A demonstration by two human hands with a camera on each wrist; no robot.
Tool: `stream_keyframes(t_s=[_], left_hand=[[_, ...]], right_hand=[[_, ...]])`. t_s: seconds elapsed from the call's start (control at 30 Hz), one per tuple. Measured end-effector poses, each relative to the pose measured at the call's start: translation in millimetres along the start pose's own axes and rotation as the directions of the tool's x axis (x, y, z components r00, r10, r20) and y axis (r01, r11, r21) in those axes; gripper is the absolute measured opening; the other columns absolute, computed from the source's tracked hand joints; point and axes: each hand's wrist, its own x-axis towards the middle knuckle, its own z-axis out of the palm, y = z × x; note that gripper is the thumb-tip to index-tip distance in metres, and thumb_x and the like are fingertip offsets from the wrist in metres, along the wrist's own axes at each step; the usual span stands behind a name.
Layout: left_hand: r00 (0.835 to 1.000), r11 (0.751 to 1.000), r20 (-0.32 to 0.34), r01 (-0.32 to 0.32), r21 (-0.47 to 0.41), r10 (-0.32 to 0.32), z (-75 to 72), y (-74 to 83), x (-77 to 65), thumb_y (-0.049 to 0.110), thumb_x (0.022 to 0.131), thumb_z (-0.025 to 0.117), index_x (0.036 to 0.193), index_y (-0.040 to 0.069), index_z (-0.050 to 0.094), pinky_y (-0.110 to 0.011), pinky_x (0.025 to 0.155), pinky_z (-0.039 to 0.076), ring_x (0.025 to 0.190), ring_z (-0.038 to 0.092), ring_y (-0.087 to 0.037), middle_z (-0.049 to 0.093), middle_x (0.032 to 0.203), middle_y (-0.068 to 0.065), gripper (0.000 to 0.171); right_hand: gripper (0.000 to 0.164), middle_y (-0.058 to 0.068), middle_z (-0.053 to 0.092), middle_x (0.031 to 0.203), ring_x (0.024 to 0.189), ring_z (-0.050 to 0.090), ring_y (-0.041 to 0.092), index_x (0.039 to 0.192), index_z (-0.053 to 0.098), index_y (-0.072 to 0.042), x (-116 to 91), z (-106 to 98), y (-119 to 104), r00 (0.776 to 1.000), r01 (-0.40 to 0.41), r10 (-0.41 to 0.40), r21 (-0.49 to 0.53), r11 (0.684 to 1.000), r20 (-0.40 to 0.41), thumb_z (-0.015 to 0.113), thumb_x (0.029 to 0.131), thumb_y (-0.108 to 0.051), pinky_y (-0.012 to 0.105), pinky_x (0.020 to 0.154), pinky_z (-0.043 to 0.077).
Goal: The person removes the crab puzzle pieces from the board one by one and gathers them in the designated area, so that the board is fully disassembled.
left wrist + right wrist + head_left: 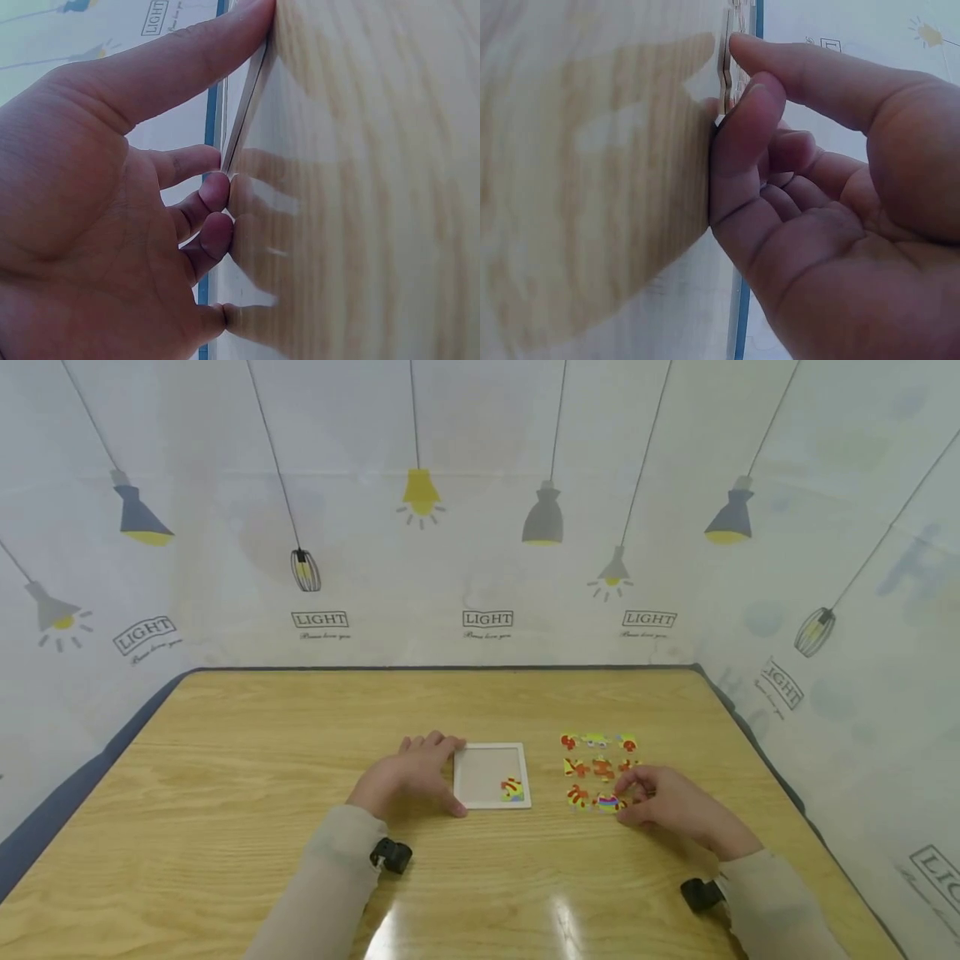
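Note:
A white square puzzle tray [492, 805] lies on the table with one colourful puzzle piece [512, 789] in its near right corner. My left hand [416, 774] spans the tray's left side, thumb at the near corner and index finger at the far corner. In the left wrist view, the thumb [187, 60] lies straight along the tray's edge and the other fingertips meet the tabletop. With curled thumb and index finger, my right hand [660, 802] pinches the right end of a rainbow-striped puzzle piece [608, 802]. Its fingertips partly hide that piece.
Several more red, orange and yellow puzzle pieces [576, 767] lie in rows to the right of the tray. They rest on a wooden table [285, 727] that reaches back to a wall covering [390, 577] printed with lamps. Each wrist wears a small black camera [395, 856].

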Motion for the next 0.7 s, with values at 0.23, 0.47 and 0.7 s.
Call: stream_keyframes(t_s=[0.23, 0.47, 0.7], left_hand=[[1.0, 1.0, 0.006, -0.001, -0.003, 0.001, -0.8, -1.8, 1.1, 0.042, 0.08, 0.093, 0.165, 0.014, 0.036, -0.064, 0.135, 0.005, 0.162, 0.025, -0.045, 0.036, 0.169, -0.019, 0.107], [1.0, 1.0, 0.014, 0.008, -0.001, -0.008, 0.3, -4.0, 3.6, 0.043, 0.08, 0.093, 0.166, 0.016, 0.035, -0.064, 0.135, 0.004, 0.163, 0.021, -0.046, 0.034, 0.171, -0.017, 0.107], [1.0, 1.0, 0.0, 0.011, -0.014, -0.011, 1.5, -3.2, 2.2, 0.042, 0.079, 0.094, 0.165, 0.015, 0.038, -0.063, 0.135, 0.005, 0.162, 0.023, -0.046, 0.036, 0.17, -0.018, 0.106]], right_hand=[[0.036, 0.001, 0.048, 0.08, 0.069, 0.048, 0.014, 0.119, 0.062, 0.002, -1.1, 0.1, -2.3, 1.0, 0.01, -0.011, 0.02, 1.0, 0.017, 0.082, 0.092, -0.011, 0.026, 0.06, 0.049], [0.045, 0.001, 0.05, 0.078, 0.066, 0.049, 0.013, 0.13, 0.059, 0.003, -3.0, -7.4, -12.7, 0.993, 0.037, -0.043, 0.054, 0.998, 0.112, 0.08, 0.094, -0.016, 0.028, 0.061, 0.049], [0.053, 0.012, 0.067, 0.083, 0.063, 0.056, 0.019, 0.141, 0.057, -0.002, 4.4, 9.6, -70.8, 0.981, 0.085, -0.092, 0.048, 0.995, 0.171, 0.078, 0.098, -0.024, 0.037, 0.06, 0.053]])
